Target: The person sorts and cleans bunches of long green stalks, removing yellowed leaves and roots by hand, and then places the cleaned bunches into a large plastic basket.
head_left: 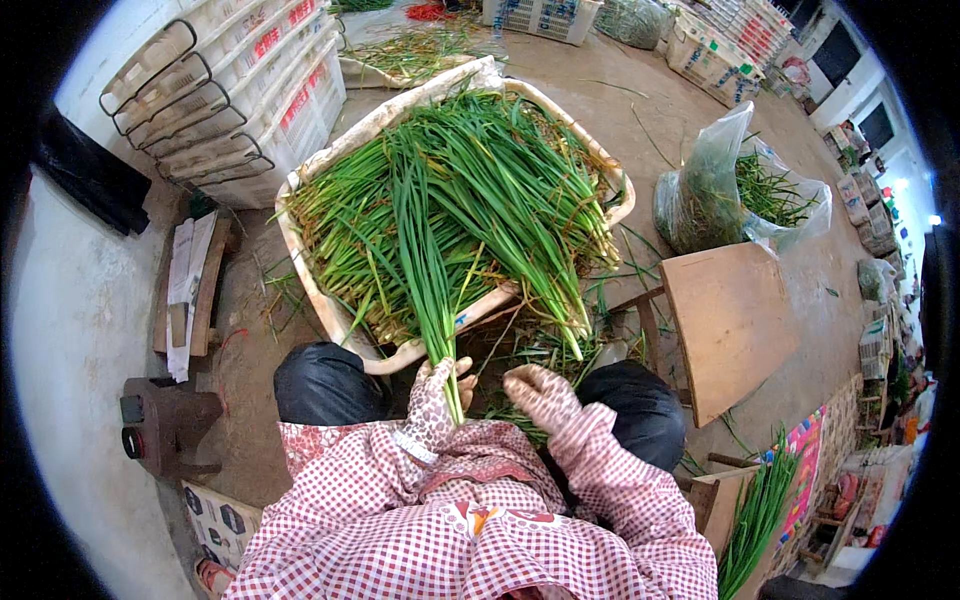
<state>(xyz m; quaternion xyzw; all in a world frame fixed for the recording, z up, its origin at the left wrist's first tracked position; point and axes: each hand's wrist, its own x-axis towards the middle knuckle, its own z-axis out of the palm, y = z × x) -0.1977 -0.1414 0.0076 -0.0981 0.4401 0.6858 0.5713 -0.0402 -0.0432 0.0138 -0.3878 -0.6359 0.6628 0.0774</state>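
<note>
My left hand, in a patterned glove, is closed round the pale stem ends of a bunch of garlic chives. Their long green leaves reach away from me over the heap. My right hand, gloved alike, is beside it above my lap with its fingers curled together; whether anything is in them is too small to tell. In front of my knees, a large white tub with a dirty rim is piled with garlic chives, some with brown, withered leaves. A separate bundle lies on top, stems toward me.
Stacked white crates stand at left, near a low wooden bench and a brown stool. At right are a clear bag of greens, a wooden board and more garlic chives. Loose leaves litter the floor.
</note>
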